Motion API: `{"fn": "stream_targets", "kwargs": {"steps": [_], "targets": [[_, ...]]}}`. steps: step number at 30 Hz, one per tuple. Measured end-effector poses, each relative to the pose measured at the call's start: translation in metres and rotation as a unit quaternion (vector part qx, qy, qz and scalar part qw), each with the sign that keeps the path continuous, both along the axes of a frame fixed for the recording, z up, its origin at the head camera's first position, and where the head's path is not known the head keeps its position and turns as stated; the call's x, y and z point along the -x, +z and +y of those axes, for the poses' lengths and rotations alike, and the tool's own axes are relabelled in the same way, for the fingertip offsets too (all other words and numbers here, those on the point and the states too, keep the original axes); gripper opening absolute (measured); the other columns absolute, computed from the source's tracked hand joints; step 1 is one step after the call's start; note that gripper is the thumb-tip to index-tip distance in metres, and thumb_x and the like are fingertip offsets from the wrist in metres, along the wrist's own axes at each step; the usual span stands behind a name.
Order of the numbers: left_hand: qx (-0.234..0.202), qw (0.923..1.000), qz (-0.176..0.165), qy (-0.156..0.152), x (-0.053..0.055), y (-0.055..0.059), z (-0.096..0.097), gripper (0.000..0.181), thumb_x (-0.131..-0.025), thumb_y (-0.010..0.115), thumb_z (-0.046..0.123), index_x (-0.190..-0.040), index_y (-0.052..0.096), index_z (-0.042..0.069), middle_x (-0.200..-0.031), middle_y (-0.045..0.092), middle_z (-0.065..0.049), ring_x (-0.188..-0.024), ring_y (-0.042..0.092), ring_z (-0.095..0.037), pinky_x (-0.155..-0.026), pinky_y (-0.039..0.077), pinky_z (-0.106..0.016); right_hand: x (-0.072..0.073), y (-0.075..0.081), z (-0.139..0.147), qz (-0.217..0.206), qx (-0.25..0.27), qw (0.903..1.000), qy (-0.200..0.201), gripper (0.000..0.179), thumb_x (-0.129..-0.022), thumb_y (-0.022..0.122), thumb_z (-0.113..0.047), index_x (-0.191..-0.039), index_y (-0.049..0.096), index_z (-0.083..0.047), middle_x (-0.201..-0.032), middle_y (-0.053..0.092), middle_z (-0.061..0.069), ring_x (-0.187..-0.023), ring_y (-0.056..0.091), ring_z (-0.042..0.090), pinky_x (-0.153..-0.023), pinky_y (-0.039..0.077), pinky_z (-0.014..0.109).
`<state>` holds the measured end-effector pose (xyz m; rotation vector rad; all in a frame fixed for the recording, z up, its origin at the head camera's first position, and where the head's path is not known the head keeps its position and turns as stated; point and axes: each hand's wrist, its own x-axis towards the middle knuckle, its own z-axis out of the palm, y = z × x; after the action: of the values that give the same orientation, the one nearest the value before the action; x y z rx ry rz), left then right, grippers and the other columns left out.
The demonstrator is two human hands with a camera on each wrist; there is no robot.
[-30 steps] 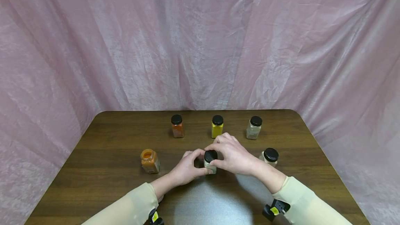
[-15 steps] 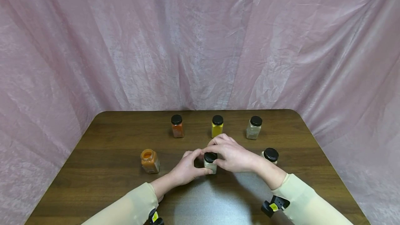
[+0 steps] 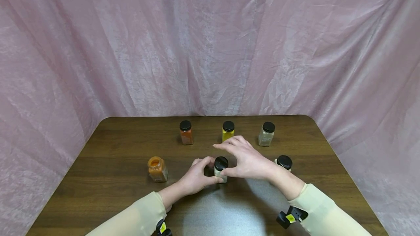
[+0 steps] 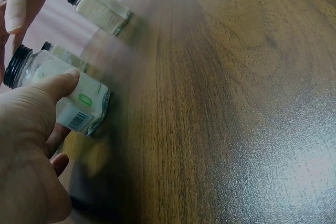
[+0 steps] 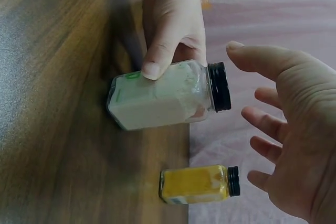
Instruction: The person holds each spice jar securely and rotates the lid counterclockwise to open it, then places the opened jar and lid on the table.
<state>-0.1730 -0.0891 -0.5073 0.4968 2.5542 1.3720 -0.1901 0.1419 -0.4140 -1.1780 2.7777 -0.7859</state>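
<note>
White jar (image 5: 163, 103) is mid-surface (image 3: 108, 196), btwn the two hands, upright, long axis vert., black lid (image 3: 221, 163) on top. L hand (image 3: 197, 179) grips its body low from the left, thumb on near side, other fingers round the far side, so lid's left uncovered. R hand (image 3: 246, 161) holds nothing: fingers spread wide in a C, coming at the lid from the right. Key relation, I'd judge, is lid to R fingers: lid sits left of R palm, in the gap btwn thumb (near side) & forefinger (far side). Thumb's the closer of the two; R wrist view shows it apart from the lid, tho head view overlaps them. L hand is on the body, R is nearer the lid. Yellow jar (image 3: 228, 134) is just past R fingers, partly hidden; orange jar (image 3: 158, 172), uncapped, is off left, well apart.
</note>
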Motion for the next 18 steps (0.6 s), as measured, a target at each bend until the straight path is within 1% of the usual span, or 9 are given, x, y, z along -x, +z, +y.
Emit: {"fn": "stream_targets", "kwargs": {"steps": [5, 8, 14, 18], "targets": [[-0.003, 1.0, -0.001, -0.001, 0.0008, -0.0003, -0.0001, 0.041, -0.082, 0.086, 0.042, -0.113, 0.062, 0.032, -0.119, 0.057, 0.006, -0.122, 0.041, -0.025, -0.097, 0.042, -0.054, -0.0001, 0.0016, 0.0013, 0.041, -0.016, 0.9988, -0.023, 0.079, -0.078, 0.085, -0.05, -0.148, 0.055, -0.027, -0.133, 0.059, -0.005, -0.132, 0.042, 0.022, -0.11, 0.031, 0.053], [-0.004, 1.0, 0.0, -0.002, 0.0008, -0.0009, 0.0, 0.04, -0.082, 0.087, 0.042, -0.113, 0.062, 0.033, -0.119, 0.057, 0.006, -0.122, 0.041, -0.025, -0.096, 0.042, -0.055, -0.0004, 0.0017, 0.0016, 0.057, -0.025, 0.9974, -0.037, 0.078, -0.077, 0.085, -0.052, -0.145, 0.058, -0.026, -0.13, 0.061, -0.006, -0.129, 0.044, 0.021, -0.109, 0.032, 0.052], [-0.01, 1.0, 0.0, -0.002, 0.0001, -0.0015, 0.0, 0.041, -0.082, 0.087, 0.041, -0.114, 0.063, 0.033, -0.118, 0.058, 0.008, -0.123, 0.041, -0.025, -0.098, 0.04, -0.056, -0.0008, -0.0023, 0.0019, 0.076, -0.035, 0.9951, -0.052, 0.071, -0.075, 0.086, -0.053, -0.135, 0.066, -0.023, -0.123, 0.066, -0.006, -0.124, 0.048, 0.021, -0.112, 0.029, 0.052], [-0.009, 1.0, 0.0, -0.001, 0.0, -0.0014, 0.0002, 0.042, -0.082, 0.087, 0.041, -0.114, 0.063, 0.033, -0.117, 0.058, 0.009, -0.123, 0.041, -0.024, -0.098, 0.04, -0.055, -0.0018, -0.0068, 0.0015, 0.079, -0.041, 0.9945, -0.057, 0.066, -0.074, 0.087, -0.053, -0.129, 0.069, -0.022, -0.12, 0.067, -0.005, -0.124, 0.05, 0.023, -0.115, 0.026, 0.053]]}}
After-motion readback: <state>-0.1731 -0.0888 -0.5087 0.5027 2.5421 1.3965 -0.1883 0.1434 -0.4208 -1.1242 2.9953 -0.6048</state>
